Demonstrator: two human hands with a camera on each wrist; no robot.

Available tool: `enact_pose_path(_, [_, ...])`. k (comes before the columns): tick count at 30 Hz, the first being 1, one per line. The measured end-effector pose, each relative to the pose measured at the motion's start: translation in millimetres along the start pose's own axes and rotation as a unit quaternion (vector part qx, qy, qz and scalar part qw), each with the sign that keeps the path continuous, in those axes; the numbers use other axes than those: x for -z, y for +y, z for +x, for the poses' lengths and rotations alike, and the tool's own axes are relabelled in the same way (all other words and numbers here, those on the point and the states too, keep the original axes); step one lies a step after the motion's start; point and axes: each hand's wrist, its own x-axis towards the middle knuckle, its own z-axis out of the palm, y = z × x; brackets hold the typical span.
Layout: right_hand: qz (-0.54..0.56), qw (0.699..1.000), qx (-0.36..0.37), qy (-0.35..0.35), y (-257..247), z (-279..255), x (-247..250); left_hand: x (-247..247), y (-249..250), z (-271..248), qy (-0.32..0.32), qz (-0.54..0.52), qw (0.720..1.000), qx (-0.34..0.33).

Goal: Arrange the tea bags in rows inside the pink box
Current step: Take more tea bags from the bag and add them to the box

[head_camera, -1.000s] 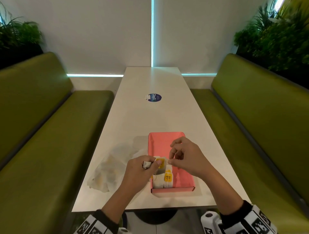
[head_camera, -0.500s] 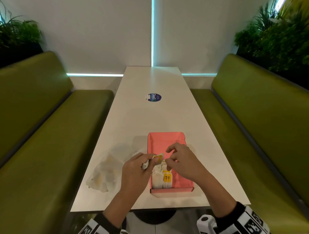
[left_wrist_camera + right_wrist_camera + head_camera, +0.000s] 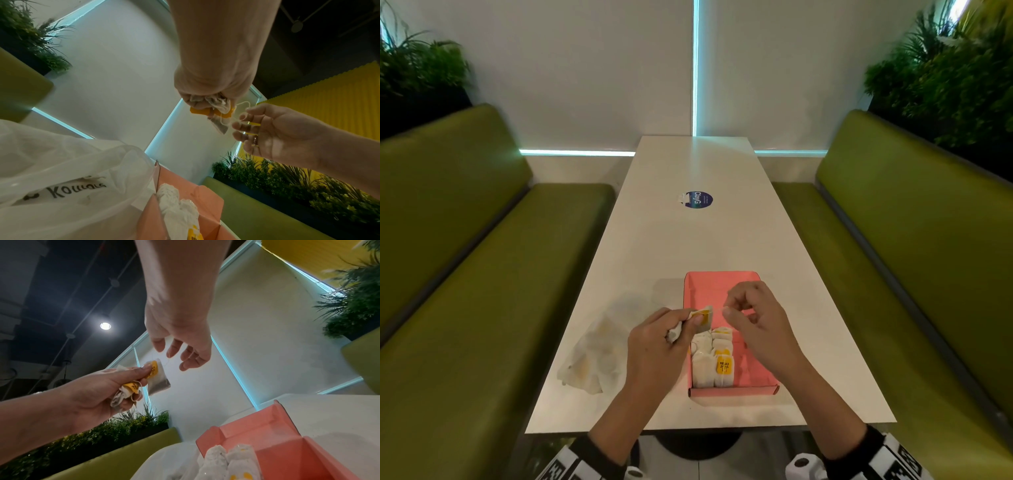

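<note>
Presently: tea bags, light, soft paper pouches on tangling strings, bunched in the left hand over the pink box; right hand pinches a string; best held by the yellow tag.

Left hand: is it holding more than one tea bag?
Yes. The right wrist view shows the left hand gripping several tea bags, with two yellow tags visible between its fingers.

A crumpled clear plastic bag lies on the white table. Farther up sits a round blue sticker. Green benches flank both sides.
</note>
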Motion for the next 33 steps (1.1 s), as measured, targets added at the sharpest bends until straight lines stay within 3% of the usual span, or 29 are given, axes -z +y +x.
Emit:
enact_pose_path(6, [0.041,0.998,-0.021,-0.053,6.0,-1.9,-5.8,1.3,-0.6,-0.2,-0.014,-0.007,1.0,0.015])
enact_pose_path(12, [0.035,0.999,0.003,-0.006,12.2,-5.2,-2.7,4.5,0.2,-1.5,-0.013,-0.002,1.0,0.026])
enact_pose_path(18, [-0.013,0.991,0.062,-0.117,9.5,-7.3,5.8,5.6,0.8,-1.0,-0.017,0.009,0.999,0.029])
enact_pose_path(22, [-0.042,0.99,0.014,-0.136,9.2,-8.5,-2.8,6.2,2.8,-1.0,-0.015,-0.007,1.0,0.02])
enact_pose_path(26, [0.024,0.993,-0.062,-0.099,10.9,-11.4,-11.3,5.0,3.0,-1.3,-0.009,0.0,1.0,0.003])
enact_pose_path(30, [-0.071,0.991,-0.095,-0.056,9.1,-7.4,-11.7,2.6,0.7,-6.8,-0.013,0.022,0.999,-0.037])
enact_pose_path(33, [-0.192,0.978,-0.059,-0.061,8.7,-7.1,-10.5,0.0,1.1,-13.9,-0.006,0.057,0.996,-0.073])
